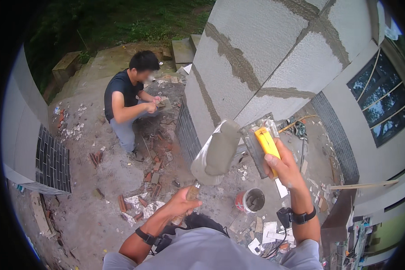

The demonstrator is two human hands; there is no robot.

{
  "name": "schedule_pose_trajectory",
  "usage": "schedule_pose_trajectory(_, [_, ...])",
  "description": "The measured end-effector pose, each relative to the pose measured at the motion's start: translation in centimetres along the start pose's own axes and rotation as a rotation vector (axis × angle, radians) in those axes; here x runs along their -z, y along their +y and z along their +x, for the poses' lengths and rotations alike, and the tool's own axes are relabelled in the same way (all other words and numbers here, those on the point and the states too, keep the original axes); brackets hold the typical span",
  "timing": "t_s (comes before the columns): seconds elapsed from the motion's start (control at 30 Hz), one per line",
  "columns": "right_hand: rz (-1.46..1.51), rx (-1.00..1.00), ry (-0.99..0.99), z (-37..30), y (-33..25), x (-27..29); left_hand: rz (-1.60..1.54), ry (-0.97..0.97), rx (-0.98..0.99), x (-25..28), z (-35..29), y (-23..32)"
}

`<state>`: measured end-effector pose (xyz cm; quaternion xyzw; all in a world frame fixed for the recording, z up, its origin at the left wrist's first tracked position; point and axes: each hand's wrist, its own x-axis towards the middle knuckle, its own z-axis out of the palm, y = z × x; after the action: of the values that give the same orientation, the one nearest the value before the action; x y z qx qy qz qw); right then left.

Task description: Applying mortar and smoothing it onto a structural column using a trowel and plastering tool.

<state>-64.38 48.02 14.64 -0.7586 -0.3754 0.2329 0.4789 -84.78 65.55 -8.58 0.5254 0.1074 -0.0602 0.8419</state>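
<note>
My left hand (182,203) is closed round the wooden handle of a trowel (201,155), whose wide blade carries a thick slab of wet grey mortar (224,148). In my right hand (283,165) is the yellow handle of a plastering float (267,144), its mortar-smeared plate tilted beside the trowel's far end. Whether the plate touches the mortar on the trowel I cannot tell. Just beyond both tools rises a pale wall corner (261,67) with dark mortar bands along its joints. Below them on the ground stands a bucket (250,200) with grey mortar inside.
A person (129,101) in a dark shirt crouches at the far left, hands together. Broken bricks (155,173) and tile pieces (270,231) litter the ground. A dark-tiled wall base (52,157) stands at left, a barred window (382,94) at right. A plank (364,184) juts out at right.
</note>
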Motion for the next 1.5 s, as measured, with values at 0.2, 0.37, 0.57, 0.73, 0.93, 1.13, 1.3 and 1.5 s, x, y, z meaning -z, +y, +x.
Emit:
schedule_pose_trajectory(0.2, [-0.133, -0.126, -0.225, 1.4, -2.5, 0.7, 0.087, -0.056, -0.017, -1.2, -0.6, 0.3])
schedule_pose_trajectory(0.37, [-0.171, -0.227, -0.278, 2.1, -2.4, 1.6, 0.288, -0.058, -0.062, -1.3, -1.4, 0.7])
schedule_pose_trajectory(0.57, [-0.266, -0.009, 0.049, 1.5, -2.0, 3.1, 0.392, -0.006, -0.243, -0.5, -1.6, 0.6])
schedule_pose_trajectory(0.73, [0.055, 0.414, 0.524, 4.8, 0.4, 2.7, 0.222, -0.042, -0.107, -0.4, -3.6, 3.3])
schedule_pose_trajectory(0.93, [0.364, 0.66, 0.675, 13.4, 3.1, 1.1, 0.088, 0.161, 0.104, 1.4, -5.5, 2.0])
schedule_pose_trajectory(1.13, [0.485, 0.666, 0.77, 18.8, 6.9, 1.1, 0.02, 0.353, 0.218, 2.2, -6.1, 0.2])
schedule_pose_trajectory(1.3, [0.52, 0.636, 0.802, 17.7, 9.1, 0.2, -0.058, 0.426, 0.209, 2.2, -5.6, 0.1])
schedule_pose_trajectory(1.5, [0.516, 0.619, 0.758, 18.1, 11.7, -1.5, -0.034, 0.376, 0.162, 2.9, -4.7, -0.4])
